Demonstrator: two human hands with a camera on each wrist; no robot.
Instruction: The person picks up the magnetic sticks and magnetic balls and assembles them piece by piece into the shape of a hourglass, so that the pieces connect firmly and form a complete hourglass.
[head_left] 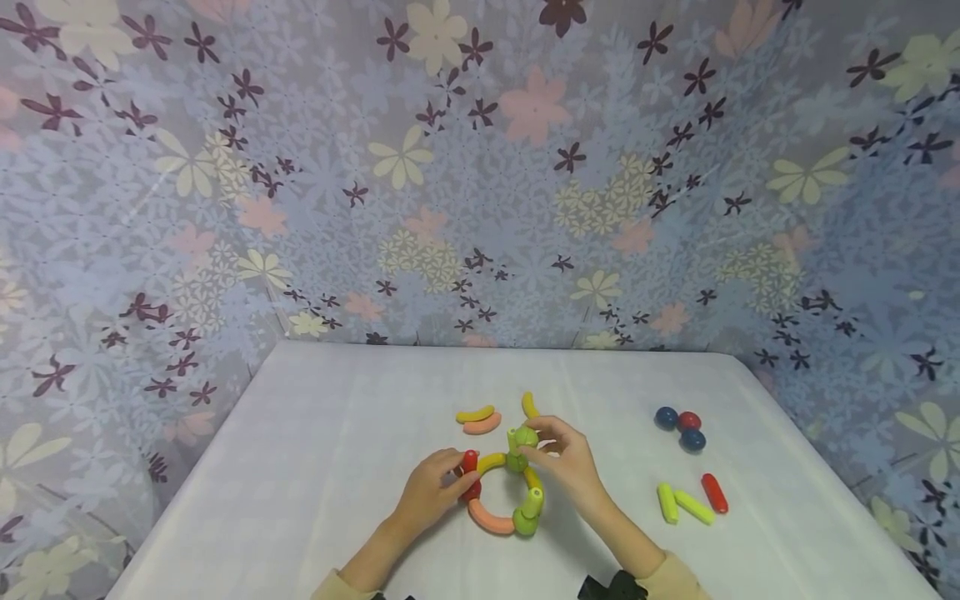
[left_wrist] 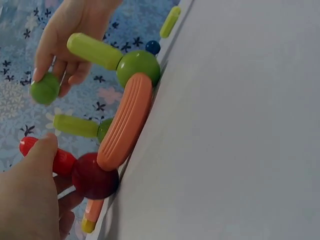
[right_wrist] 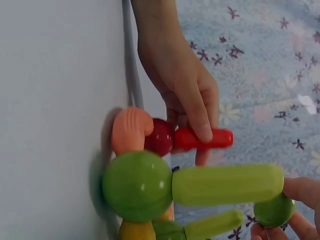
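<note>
Largest item: floral cloth [head_left: 480,183], beyond the ring. White table [head_left: 315,467] under the ring.

Ring [head_left: 491,461]: lies on the table; three curved pieces meet at three balls, one ball red, two green. Three sticks stand up from it: red stick [right_wrist: 217,138] at the ring's left, rear lime stick [left_wrist: 76,126] at its back right, front lime stick [head_left: 532,502] at its front right.

Left hand [head_left: 435,487], at the ring's left: grasping the red stick, thumb against it. Right hand [head_left: 564,454], above the ring's back right: pinching a green ball [left_wrist: 45,89] beside the top of the rear lime stick. Contact between the two: cannot tell.

Loose, behind the ring: two yellow curves [head_left: 476,414] [head_left: 529,405], one orange curve [head_left: 482,424]. Well right of the ring: two spare lime sticks [head_left: 667,503] [head_left: 694,507], a spare red stick [head_left: 715,493], two dark blue balls [head_left: 666,418] [head_left: 692,440], a spare red ball [head_left: 689,421].

Risks (judgement): sideways pressure from the held ball could tip the rear lime stick; a tug on the red stick could part the ring's joints; a loose pinch could let the ball roll off.

Labels: no brand or writing legible on any piece.
</note>
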